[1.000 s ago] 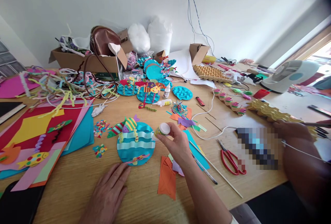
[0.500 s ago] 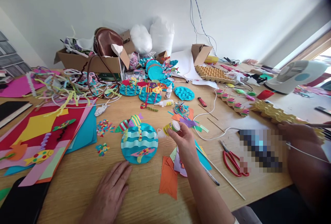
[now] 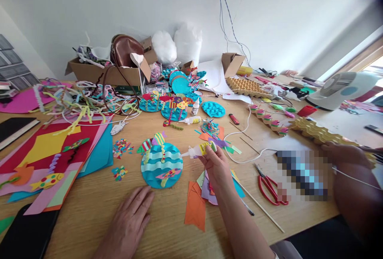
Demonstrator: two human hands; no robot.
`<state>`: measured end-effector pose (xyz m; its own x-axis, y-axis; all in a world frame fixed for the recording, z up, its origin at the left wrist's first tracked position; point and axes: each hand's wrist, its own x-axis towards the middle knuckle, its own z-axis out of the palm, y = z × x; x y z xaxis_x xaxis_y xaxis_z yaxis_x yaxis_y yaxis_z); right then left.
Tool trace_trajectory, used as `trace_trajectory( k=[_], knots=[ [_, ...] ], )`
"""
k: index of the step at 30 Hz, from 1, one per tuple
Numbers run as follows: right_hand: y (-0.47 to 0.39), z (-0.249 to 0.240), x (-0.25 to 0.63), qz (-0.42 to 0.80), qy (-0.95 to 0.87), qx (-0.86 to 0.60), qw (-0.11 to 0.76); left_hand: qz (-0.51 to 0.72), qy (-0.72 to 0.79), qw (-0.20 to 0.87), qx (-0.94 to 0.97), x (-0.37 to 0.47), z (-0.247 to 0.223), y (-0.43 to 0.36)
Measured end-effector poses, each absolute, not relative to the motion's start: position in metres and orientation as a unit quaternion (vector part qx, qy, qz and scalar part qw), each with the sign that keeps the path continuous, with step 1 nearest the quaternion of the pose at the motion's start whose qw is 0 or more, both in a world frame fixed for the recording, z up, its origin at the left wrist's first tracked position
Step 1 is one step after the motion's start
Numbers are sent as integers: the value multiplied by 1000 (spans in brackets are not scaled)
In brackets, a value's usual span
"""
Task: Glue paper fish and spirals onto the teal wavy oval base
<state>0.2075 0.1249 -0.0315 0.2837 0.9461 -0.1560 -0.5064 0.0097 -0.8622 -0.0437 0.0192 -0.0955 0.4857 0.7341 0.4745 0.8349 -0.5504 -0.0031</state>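
My right hand (image 3: 218, 166) is closed around a small glue bottle (image 3: 197, 150) with a yellow label. The bottle lies nearly level, its white nozzle pointing left at the right edge of a round blue paper craft (image 3: 161, 175). Whether the nozzle touches the craft, I cannot tell. Pale wavy strips cross the craft, and striped paper fish (image 3: 151, 143) stick up at its top. My left hand (image 3: 131, 215) rests flat on the table just below the craft, fingers stretched out and holding nothing.
Small paper bits (image 3: 122, 147) lie left of the craft. Orange paper pieces (image 3: 195, 207), a wooden stick (image 3: 263, 207) and red-handled scissors (image 3: 267, 187) lie to the right. Coloured sheets (image 3: 89, 139) cover the left side. Another person's hand (image 3: 344, 153) is at the far right.
My right hand has tipped the glue bottle from an angled hold to nearly level, nozzle leftward, and moved slightly right. My left hand stays on the table.
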Motion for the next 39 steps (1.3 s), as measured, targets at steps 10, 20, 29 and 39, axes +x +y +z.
trace_trajectory(
  k=[10, 20, 29, 39],
  knots=[
    [118, -26, 203, 397, -440, -523, 613, -171, -486, 78, -854, -39, -86, 16],
    [120, -28, 202, 381, -482, -538, 578, -143, -497, -10, -856, -34, -59, 17],
    [118, -31, 200, 320, -543, -565, 533, -195, -461, -1, -866, -44, -62, 23],
    [116, -29, 194, 244, -621, -576, 472, -205, -440, 70, -871, -44, -78, 24]
  ],
)
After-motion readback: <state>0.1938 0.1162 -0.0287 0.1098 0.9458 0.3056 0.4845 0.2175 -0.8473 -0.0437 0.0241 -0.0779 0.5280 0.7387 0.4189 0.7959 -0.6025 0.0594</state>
